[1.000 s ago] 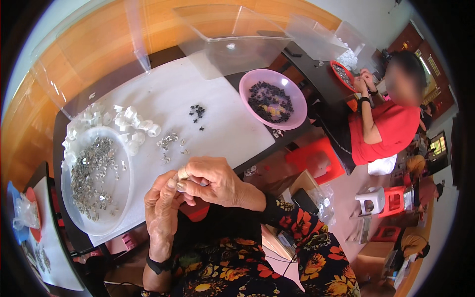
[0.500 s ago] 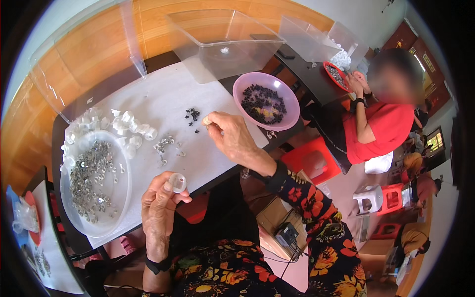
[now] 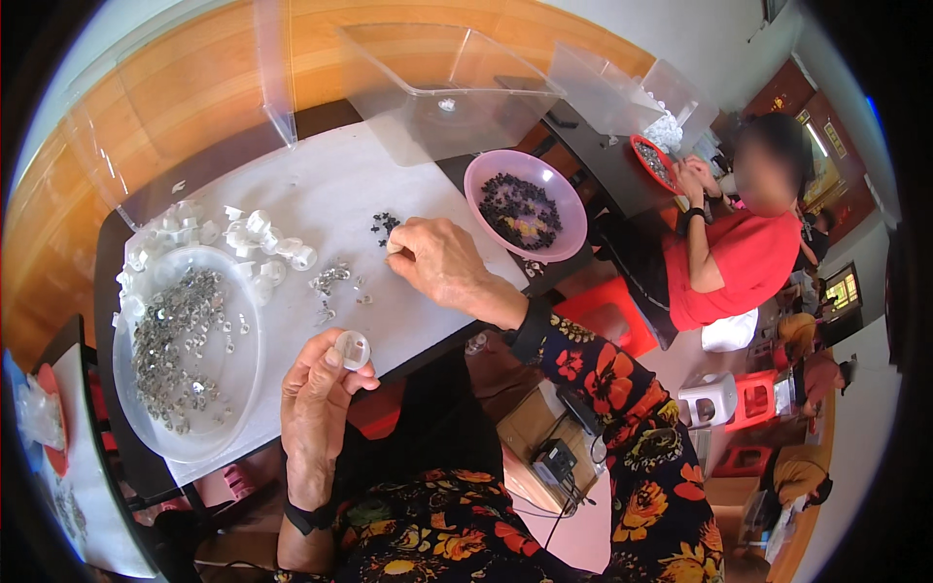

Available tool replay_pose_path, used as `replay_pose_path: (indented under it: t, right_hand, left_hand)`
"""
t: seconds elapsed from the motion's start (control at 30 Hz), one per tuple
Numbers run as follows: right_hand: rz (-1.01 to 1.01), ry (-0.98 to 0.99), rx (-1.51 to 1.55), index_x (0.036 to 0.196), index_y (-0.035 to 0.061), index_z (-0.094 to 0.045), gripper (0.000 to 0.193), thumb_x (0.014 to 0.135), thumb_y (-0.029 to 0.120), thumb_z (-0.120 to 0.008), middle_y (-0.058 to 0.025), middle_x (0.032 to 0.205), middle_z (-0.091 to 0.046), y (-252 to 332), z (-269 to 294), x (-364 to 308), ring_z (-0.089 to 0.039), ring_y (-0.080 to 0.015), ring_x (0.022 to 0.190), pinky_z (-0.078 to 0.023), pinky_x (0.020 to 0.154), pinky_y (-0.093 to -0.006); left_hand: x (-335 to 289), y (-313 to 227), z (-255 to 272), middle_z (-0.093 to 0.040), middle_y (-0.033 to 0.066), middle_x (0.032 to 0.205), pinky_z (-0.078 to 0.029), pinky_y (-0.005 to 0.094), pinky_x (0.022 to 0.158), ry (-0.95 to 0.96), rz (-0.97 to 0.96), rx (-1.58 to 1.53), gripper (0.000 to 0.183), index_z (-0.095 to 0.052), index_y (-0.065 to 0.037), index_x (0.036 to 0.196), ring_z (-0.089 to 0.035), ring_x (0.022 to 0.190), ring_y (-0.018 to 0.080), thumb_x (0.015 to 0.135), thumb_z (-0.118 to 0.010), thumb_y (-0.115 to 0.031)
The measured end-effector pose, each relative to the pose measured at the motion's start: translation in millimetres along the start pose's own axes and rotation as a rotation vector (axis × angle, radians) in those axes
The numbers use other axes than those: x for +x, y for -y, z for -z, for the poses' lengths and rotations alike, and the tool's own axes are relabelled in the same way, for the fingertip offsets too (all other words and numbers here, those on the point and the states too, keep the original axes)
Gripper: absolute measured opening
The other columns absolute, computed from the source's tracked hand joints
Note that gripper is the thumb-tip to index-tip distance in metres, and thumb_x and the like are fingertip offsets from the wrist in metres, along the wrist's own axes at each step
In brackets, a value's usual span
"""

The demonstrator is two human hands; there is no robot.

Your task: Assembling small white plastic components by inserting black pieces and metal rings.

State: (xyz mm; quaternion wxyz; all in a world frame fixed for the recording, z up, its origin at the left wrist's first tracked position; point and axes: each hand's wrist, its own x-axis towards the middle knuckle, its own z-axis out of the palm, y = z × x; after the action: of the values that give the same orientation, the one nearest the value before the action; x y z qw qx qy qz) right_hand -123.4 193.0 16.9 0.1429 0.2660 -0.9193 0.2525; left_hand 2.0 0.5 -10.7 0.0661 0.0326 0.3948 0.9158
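Over on the far wall, well off to the right of both hands, a small plaque carries markings too tiny to read.

In close now, and the left hand has a round cap pinched between thumb and fingers: whitish, see-through plastic, shallow and disc-like, its face tipped upward. Out ahead and to its right, the right hand hangs low over the white table covering, fingers curled, thumb and forefinger drawn close together; whether anything sits between those tips, one cannot tell. And just beside them, a little cluster of black pieces, knobbly and star-like! Contact is impossible to call from here.

Between the two hands, left of the right one, lie shiny silvery bits in a loose scatter. Left of the left hand there's a broad translucent tray, smooth-rimmed, heaped with more of that glitter, and beyond it a jumble of chunky white plastic parts. Right of the right hand, the glossy pink bowl is well stocked with dark pieces. Farther off that way, a co-worker in a red shirt has both hands beside a red bowl.
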Motion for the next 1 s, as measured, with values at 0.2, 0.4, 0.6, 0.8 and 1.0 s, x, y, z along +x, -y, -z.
replay_pose_path:
  t: [0.2,0.4,0.6,0.8,1.0]
  right_hand:
    - [0.053,0.006,-0.026,0.073,0.0017,-0.057,0.009,0.076,0.008,-0.062,-0.0138,0.073,-0.06,5,-4,-2,-0.059,-0.0362,0.068,-0.046,0.061,-0.044]
    - [0.072,0.056,-0.072,0.072,0.0009,-0.057,0.007,0.076,0.005,-0.06,-0.0145,0.073,-0.059,9,-1,-7,-0.059,-0.0368,0.069,-0.046,0.062,-0.0444]
    - [0.008,0.007,0.148,0.077,-0.0011,-0.06,0.003,0.078,0.001,-0.06,-0.0134,0.077,-0.064,8,6,-6,-0.062,-0.0264,0.062,-0.047,0.057,-0.0332]
    - [-0.221,0.069,0.81,0.082,-0.0024,-0.061,0.006,0.081,0.004,-0.061,-0.0098,0.067,-0.062,58,23,-23,-0.063,-0.0178,0.062,-0.048,0.058,-0.0267]
    - [0.069,0.042,0.734,0.086,-0.0011,-0.061,0.005,0.081,-0.001,-0.063,-0.0065,0.079,-0.062,78,23,-32,-0.059,-0.0113,0.066,-0.046,0.059,-0.0241]
  left_hand:
    - [1,-6,-5,-0.06,0.014,0.098,-0.05,0.0258,0.068,-0.04,0.019,-0.031,0.045,-0.05,0.007,0.118,-0.057,0.077,0.0164,0.09,-0.06,-0.026]
    - [1,-3,3,-0.06,0.0139,0.098,-0.053,0.0294,0.073,0.048,0.003,-0.058,0.039,-0.051,0.007,0.118,-0.06,0.083,0.0182,0.091,-0.058,-0.022]
    - [2,0,4,-0.06,0.0133,0.092,-0.053,0.0285,0.069,0.044,-0.027,-0.139,0.034,-0.052,0.002,0.112,-0.06,0.078,0.0182,0.092,-0.057,-0.024]
    - [1,-6,-3,-0.06,0.0119,0.086,-0.052,0.0273,0.065,-0.011,-0.024,-0.106,0.035,-0.054,0.004,0.11,-0.059,0.073,0.0168,0.094,-0.054,-0.027]
    - [1,-5,-9,-0.06,0.0113,0.086,-0.05,0.0281,0.063,-0.081,-0.011,-0.091,0.035,-0.053,0.005,0.113,-0.059,0.072,0.0168,0.095,-0.052,-0.025]
